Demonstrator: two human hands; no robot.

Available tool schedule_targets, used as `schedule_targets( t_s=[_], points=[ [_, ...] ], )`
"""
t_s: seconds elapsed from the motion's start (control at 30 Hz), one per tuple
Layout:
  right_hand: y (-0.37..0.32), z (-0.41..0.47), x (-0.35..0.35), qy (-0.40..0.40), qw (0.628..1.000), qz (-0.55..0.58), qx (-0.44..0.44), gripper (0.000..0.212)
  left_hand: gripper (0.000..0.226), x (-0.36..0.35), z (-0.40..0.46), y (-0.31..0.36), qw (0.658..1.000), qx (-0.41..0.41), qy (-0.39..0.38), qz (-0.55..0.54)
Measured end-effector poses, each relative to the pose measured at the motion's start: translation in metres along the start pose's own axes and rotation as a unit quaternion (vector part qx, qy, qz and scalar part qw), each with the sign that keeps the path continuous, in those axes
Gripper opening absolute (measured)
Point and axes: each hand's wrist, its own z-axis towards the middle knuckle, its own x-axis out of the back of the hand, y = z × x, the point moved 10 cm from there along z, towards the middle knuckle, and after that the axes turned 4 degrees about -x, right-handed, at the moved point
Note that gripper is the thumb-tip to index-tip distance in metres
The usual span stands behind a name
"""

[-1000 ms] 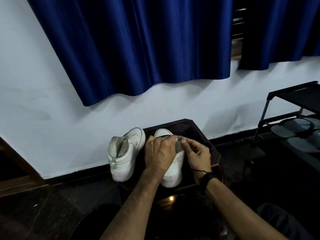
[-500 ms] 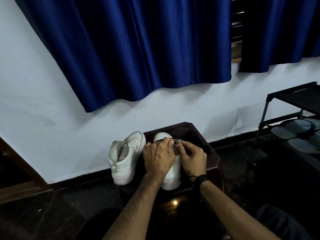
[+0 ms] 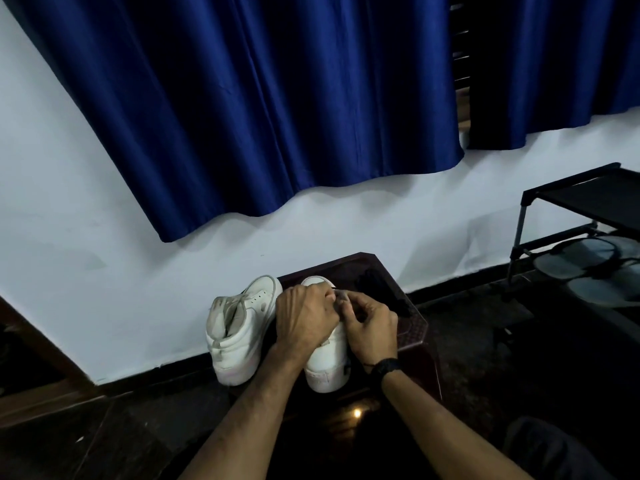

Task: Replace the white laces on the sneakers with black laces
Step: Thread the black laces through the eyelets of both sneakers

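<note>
Two white sneakers stand heel-toward-me on a dark stool (image 3: pixel 414 329). The left sneaker (image 3: pixel 239 327) stands untouched, its tongue loose. My left hand (image 3: pixel 304 318) lies over the top of the right sneaker (image 3: pixel 327 362) and grips it. My right hand (image 3: pixel 372 329) is beside it, fingers pinched on a thin lace (image 3: pixel 341 295) at the shoe's upper part. Both hands hide the eyelets. A dark heap (image 3: pixel 375 284), possibly black laces, lies on the stool behind the right shoe.
A white wall with a blue curtain (image 3: pixel 263 98) rises right behind the stool. A black shoe rack (image 3: pixel 581 216) holding grey sandals (image 3: pixel 588 261) stands at the right. The floor (image 3: pixel 104 438) is dark tile.
My right hand has moved in closer to the left hand over the right sneaker's top. The view has tilted slightly; the sneakers have not moved.
</note>
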Motion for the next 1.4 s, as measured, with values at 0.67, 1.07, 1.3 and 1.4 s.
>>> schedule_targets(
  t_s=[0.67,1.07,1.3,1.4],
  points=[
    [-0.003,-0.005,0.003,0.049,0.998,-0.037,0.022,0.014,0.016,-0.009,-0.017,-0.022,0.980,0.143,-0.009,-0.137],
    [0.001,0.000,0.006,0.052,0.998,-0.037,0.027,0.011,0.014,-0.005,0.000,0.001,0.994,0.087,-0.011,-0.066],
    [-0.008,0.005,0.007,0.048,0.995,-0.070,0.060,0.009,0.017,-0.017,-0.008,-0.021,0.985,0.103,0.017,-0.139],
    [-0.002,0.010,0.006,0.051,0.995,-0.075,0.030,0.011,0.021,-0.018,-0.006,-0.015,0.993,0.064,0.018,-0.101]
  ],
)
